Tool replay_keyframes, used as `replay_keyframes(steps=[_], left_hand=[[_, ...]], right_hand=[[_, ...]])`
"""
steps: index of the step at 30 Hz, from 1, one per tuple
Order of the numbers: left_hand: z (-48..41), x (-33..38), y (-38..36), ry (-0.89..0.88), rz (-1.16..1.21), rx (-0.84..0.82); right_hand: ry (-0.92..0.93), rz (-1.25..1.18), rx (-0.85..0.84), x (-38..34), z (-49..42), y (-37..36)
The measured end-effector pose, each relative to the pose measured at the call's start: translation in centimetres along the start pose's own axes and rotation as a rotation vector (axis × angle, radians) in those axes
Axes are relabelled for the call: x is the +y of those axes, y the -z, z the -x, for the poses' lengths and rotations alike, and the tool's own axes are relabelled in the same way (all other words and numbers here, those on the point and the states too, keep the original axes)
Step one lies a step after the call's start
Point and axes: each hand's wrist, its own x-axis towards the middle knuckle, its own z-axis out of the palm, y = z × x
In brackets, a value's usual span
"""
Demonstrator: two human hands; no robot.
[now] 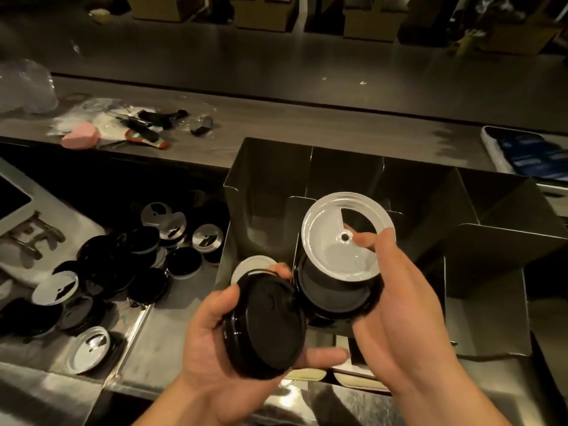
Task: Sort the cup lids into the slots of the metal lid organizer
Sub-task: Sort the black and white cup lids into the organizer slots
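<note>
My left hand [212,348] grips a stack of black cup lids [267,327], tilted, just in front of the metal lid organizer [270,179]. My right hand [396,305] holds a white lid [338,238] on top of a black lid [332,299], thumb inside the white one, over the organizer's second slot. A white lid [249,265] lies low in the leftmost slot, partly hidden by my left hand's stack. A loose pile of black and white lids [123,272] covers the steel counter at the left.
The organizer's right slots [491,210] look dark inside. A pink object [81,135], plastic wrap and small tools lie on the back ledge. A phone [531,153] rests at the far right. A white device with a screen [12,198] sits at the left edge.
</note>
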Motion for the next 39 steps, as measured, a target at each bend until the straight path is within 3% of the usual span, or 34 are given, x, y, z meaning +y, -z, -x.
replay_keyframes(steps=[2, 6, 14, 18, 19, 22, 23, 26, 33, 39], left_hand=[[1.2, 0.1, 0.7, 0.036, 0.003, 0.136], [2.2, 1.2, 2.4, 0.062, 0.087, 0.17], [1.9, 5.5, 3.7, -0.024, 0.219, -0.028], [3.3, 9.1, 2.3, -0.234, 0.22, 0.35], [3.5, 9.9, 2.4, -0.257, 0.208, 0.358], [3.8, 11.3, 3.1, -0.217, 0.19, 0.176], [3.8, 11.6, 3.0, -0.235, 0.181, 0.213], [3.7, 12.2, 2.4, -0.321, 0.142, 0.4], [3.6, 13.5, 3.1, -0.338, 0.14, 0.404], [3.7, 13.8, 3.4, -0.28, 0.091, 0.407]], right_hand=[[-0.033, 0.012, -0.051, 0.2, 0.0, -0.3], [-0.028, 0.021, -0.133, 1.0, 0.3, -1.7], [0.123, 0.039, -0.18, 0.8, -0.6, -4.7], [0.048, 0.015, -0.115, 0.1, -0.3, -5.7], [0.017, 0.002, -0.095, 0.1, -0.3, -5.8], [-0.02, -0.03, -0.055, 0.6, -0.1, -6.2], [-0.027, 0.002, -0.053, 1.1, -0.1, -6.2], [0.041, 0.285, -0.113, 2.7, -0.4, -6.1], [0.467, 1.336, -0.166, 5.3, -2.5, -7.5], [0.549, 2.008, -0.13, 7.4, -3.9, -8.5]])
